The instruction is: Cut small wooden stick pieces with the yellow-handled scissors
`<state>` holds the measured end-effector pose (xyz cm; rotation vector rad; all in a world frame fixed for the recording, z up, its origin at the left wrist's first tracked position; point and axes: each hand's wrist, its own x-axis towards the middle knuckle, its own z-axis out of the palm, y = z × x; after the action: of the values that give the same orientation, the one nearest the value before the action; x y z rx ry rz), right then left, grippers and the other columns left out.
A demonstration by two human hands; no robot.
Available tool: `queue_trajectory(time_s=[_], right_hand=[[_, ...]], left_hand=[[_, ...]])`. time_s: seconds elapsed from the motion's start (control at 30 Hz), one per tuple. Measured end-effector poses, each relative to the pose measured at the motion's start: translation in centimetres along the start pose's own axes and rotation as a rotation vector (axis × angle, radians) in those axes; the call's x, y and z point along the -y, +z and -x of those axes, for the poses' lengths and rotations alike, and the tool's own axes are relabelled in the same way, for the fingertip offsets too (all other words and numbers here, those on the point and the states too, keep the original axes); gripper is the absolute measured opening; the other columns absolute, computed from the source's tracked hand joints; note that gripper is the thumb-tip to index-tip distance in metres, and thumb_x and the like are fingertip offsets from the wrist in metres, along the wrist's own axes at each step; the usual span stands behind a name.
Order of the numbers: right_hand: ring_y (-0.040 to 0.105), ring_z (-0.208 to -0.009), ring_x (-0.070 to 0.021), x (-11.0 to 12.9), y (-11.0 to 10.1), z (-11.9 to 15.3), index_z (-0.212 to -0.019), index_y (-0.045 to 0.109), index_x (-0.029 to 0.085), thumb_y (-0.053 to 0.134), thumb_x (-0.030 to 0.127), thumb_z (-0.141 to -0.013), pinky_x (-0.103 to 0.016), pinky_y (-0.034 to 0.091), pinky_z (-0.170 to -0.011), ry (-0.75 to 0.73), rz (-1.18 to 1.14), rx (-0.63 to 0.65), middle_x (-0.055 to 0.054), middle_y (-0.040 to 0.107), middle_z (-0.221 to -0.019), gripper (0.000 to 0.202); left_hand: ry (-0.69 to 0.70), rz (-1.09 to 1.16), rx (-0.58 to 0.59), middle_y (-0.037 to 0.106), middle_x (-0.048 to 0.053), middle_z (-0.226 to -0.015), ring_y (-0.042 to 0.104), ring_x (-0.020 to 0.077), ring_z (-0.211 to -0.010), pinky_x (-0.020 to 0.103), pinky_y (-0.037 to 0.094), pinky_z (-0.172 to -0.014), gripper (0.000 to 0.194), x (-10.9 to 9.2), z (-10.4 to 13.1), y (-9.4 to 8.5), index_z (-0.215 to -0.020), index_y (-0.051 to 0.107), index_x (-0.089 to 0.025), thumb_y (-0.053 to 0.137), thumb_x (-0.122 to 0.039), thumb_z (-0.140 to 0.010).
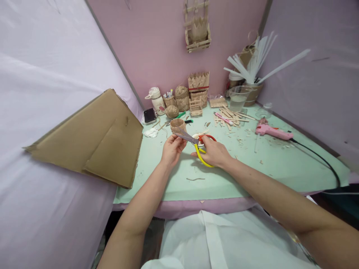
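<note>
Both hands were held close together over the mint table [179, 192]. Scissors [196, 141] were gripped in the right hand [216, 152], fingers curled around the spread handles; the left hand [171, 150] was drawn to a near-pinch by the blades, hold partly hidden, so what was gripped couldn't be told. Small woven cup [176, 124] was located between 10 and 11 o'clock of the scissors' pivot, just past the left fingertips. Stick pile [230, 116] noted at 2, glue gun [273, 131] at 3, loose cord piece [195, 179] at 6. Step was judged as trimming, probably at the cup; next, steady left fingers and a controlled squeeze seemed called for.
</note>
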<state>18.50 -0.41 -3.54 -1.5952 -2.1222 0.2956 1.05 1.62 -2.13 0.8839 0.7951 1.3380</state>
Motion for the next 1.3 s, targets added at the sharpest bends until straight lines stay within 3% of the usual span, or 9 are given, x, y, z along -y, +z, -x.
queue_trajectory(time_s=[0.47,0.93,1.13,1.3], right_hand=[[0.061,-0.09,-0.0277,0.0,0.0,0.0,-0.109,0.044,0.021,0.055,0.059,-0.074,-0.031,0.039,-0.064,0.011,0.053,0.037,-0.01,0.065,-0.105,0.052],[0.062,-0.078,-0.0257,0.0,-0.7,0.0,-0.106,0.048,0.02,0.046,0.061,-0.079,-0.028,0.033,-0.057,0.017,0.164,0.101,-0.009,0.068,-0.087,0.049],[0.059,-0.07,-0.0191,-0.5,-0.1,-0.4,-0.094,0.05,0.022,0.047,0.056,-0.08,-0.025,0.027,-0.052,0.047,-0.008,0.065,-0.005,0.066,-0.087,0.036],[0.056,-0.065,-0.0169,-0.8,0.1,-0.5,-0.099,0.05,0.023,0.052,0.052,-0.078,-0.024,0.028,-0.052,0.101,-0.132,0.011,-0.003,0.065,-0.083,0.036]], left_hand=[[0.007,0.005,0.007,0.06,-0.002,-0.074,0.058,0.0069,-0.072,0.022,0.047,-0.077,0.025,0.4,-0.2,-0.2,-0.077,0.055,-0.016,0.074,-0.022,-0.063],[-0.019,-0.023,-0.01,0.063,0.0,-0.073,0.058,0.0066,-0.066,0.02,0.048,-0.07,0.021,0.3,-0.5,-0.6,-0.075,0.061,-0.013,0.076,-0.02,-0.061],[-0.061,-0.026,-0.032,0.064,0.002,-0.071,0.06,0.0065,-0.065,0.02,0.049,-0.07,0.021,0.0,-0.4,-0.3,-0.076,0.061,-0.011,0.075,-0.019,-0.062],[-0.051,0.022,-0.072,0.066,0.002,-0.073,0.061,0.0065,-0.066,0.02,0.05,-0.071,0.02,-0.1,-0.4,-0.3,-0.075,0.059,-0.012,0.074,-0.019,-0.064]])
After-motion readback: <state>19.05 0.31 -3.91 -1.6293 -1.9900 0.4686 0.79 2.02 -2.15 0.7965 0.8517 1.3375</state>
